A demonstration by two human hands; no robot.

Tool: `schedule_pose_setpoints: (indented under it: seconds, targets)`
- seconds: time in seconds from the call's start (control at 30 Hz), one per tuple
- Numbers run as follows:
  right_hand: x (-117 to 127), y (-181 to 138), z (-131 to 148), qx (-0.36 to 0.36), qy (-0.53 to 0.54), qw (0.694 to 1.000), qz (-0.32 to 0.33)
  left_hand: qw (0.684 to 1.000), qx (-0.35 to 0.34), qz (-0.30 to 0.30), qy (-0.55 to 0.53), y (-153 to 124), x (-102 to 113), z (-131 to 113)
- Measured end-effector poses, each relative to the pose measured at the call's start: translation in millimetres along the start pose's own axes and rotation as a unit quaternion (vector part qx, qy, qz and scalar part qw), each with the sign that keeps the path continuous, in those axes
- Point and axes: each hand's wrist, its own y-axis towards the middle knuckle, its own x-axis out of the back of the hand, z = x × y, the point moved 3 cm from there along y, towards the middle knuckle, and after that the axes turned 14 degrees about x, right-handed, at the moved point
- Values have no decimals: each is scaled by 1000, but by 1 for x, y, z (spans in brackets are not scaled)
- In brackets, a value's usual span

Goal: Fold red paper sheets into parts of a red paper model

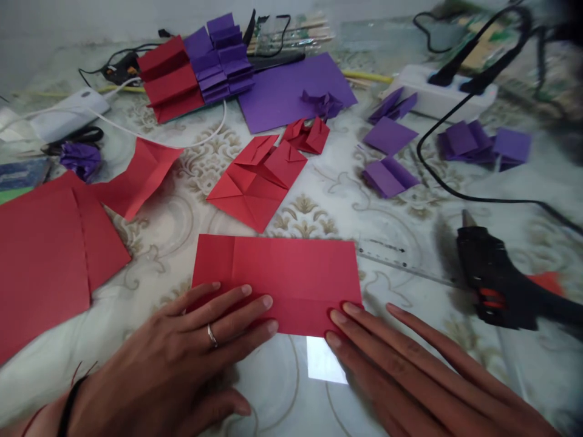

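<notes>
A red sheet of paper (291, 267) lies flat in front of me, with a vertical crease near its left end and a faint one along its lower part. My left hand (195, 340) rests with its fingers spread over the sheet's lower left. At the lower right corner, the fingertips of my right hand (396, 364) touch the paper, its fingers stretched out. Just beyond lie a folded red paper piece (259, 182) and a smaller one (307, 135).
A black glue gun (496, 273) lies at the right beside a clear ruler (405, 262). Folded purple pieces (390, 176) sit near a white power strip (441, 91) with black cables. Large red sheets (40, 261) are at left; pleated purple paper (218, 60) stands at the back.
</notes>
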Motion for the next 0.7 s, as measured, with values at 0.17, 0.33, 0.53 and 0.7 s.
schedule_pose_setpoints:
  seconds: [0.17, 0.33, 0.53, 0.7]
  targets:
    - [1, 17, -4, -3, 8, 999, 46, 998, -46, -5, -48, 9, 5, 6]
    - [-5, 15, -8, 1, 21, 999, 47, 997, -78, 2, -9, 7, 2, 17]
    - [-8, 11, -8, 4, 31, 999, 44, 997, -72, 0, 10, -4, 5, 31]
    - [-10, 11, -8, 20, 20, 999, 37, 998, -56, 0, 21, -17, 6, 45]
